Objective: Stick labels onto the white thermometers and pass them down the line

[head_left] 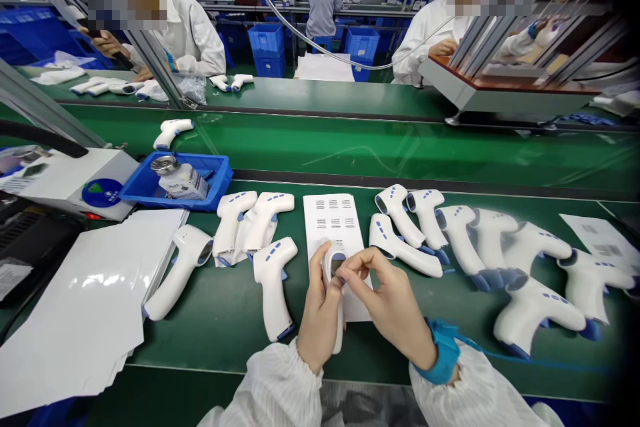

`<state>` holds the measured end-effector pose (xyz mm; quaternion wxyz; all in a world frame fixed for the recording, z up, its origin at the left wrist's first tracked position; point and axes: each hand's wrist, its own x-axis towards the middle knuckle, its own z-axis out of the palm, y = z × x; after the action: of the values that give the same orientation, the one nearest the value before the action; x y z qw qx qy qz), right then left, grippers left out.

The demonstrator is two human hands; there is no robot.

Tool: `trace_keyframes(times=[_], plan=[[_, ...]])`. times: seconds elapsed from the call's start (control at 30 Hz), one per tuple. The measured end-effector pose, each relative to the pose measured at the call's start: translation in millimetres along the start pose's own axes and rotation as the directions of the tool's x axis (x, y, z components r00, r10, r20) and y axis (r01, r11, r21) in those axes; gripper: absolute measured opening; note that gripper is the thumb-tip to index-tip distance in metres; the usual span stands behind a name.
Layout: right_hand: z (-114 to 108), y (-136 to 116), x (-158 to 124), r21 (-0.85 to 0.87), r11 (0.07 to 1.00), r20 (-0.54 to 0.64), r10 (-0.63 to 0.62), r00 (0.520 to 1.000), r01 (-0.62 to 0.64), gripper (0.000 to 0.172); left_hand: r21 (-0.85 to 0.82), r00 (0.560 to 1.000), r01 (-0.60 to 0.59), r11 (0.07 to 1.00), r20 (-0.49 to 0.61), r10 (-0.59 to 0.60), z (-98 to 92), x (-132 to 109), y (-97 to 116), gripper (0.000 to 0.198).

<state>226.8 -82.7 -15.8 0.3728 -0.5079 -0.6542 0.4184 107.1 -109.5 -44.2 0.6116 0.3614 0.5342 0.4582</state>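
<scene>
My left hand is wrapped round a white handheld device with a small dark screen, held over a sheet of printed labels. At the screen end, my right hand has its thumb and index finger pinched together; whatever lies between them is too small to make out. A blue strap circles the right wrist. Similar white and blue devices lie on both sides: one just left of my hands, another to the right, with several more beyond it.
A blue tray with a metal-capped bottle stands at the back left. Stacked white sheets lie at the left, near a white box-shaped machine. Past the green conveyor belt, people in white coats sit across the line.
</scene>
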Motion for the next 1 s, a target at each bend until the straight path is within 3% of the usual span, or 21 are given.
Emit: trace_keyframes(times=[0.1,0.27,0.4,0.57,0.67,0.77,0.83,0.87,0.93,1.0], plan=[[-1,3,2,-0.031,0.999,-0.024,0.019,1.000,-0.020,0.026,-0.006,1.000,-0.028,1.000,0.003,0.028,-1.2,0,0,0.056],[-9,7,5,0.169,0.985,0.163,-0.062,0.985,0.034,0.044,-0.050,1.000,-0.009,0.999,0.013,0.009,-1.0,-1,3,0.053],[-9,13,9,0.121,0.990,0.146,-0.086,0.986,0.068,0.060,-0.088,0.999,0.001,0.996,0.036,0.002,-1.8,-1,4,0.052],[-1,21,19,0.082,0.984,0.096,-0.168,0.981,0.160,0.036,-0.076,0.997,0.036,0.996,0.074,-0.031,-2.0,-2,4,0.053],[1,24,27,0.052,0.978,0.002,-0.200,0.980,0.200,0.023,-0.069,0.998,0.042,0.997,0.056,-0.038,-0.7,-3,5,0.052],[-3,25,31,0.054,0.985,-0.174,-0.153,0.973,0.164,0.020,-0.088,0.996,0.073,0.993,0.057,-0.068,-0.7,-5,6,0.053],[-7,21,25,0.080,0.994,-0.209,-0.058,0.976,0.077,0.014,-0.147,0.999,0.049,0.988,-0.004,-0.050,-1.2,-7,9,0.054],[-9,17,20,0.098,0.995,-0.151,-0.007,0.989,0.022,0.012,-0.199,0.998,0.017,0.980,-0.052,-0.028,-1.4,-7,12,0.056],[-10,7,8,0.114,0.990,0.118,0.068,0.991,-0.082,0.013,-0.326,0.992,-0.064,0.943,-0.122,0.025,-1.1,-7,20,0.062],[-9,0,2,0.095,0.988,0.393,0.075,0.916,-0.122,0.019,-0.407,0.993,-0.090,0.909,-0.102,0.053,-0.4,-4,29,0.063]])
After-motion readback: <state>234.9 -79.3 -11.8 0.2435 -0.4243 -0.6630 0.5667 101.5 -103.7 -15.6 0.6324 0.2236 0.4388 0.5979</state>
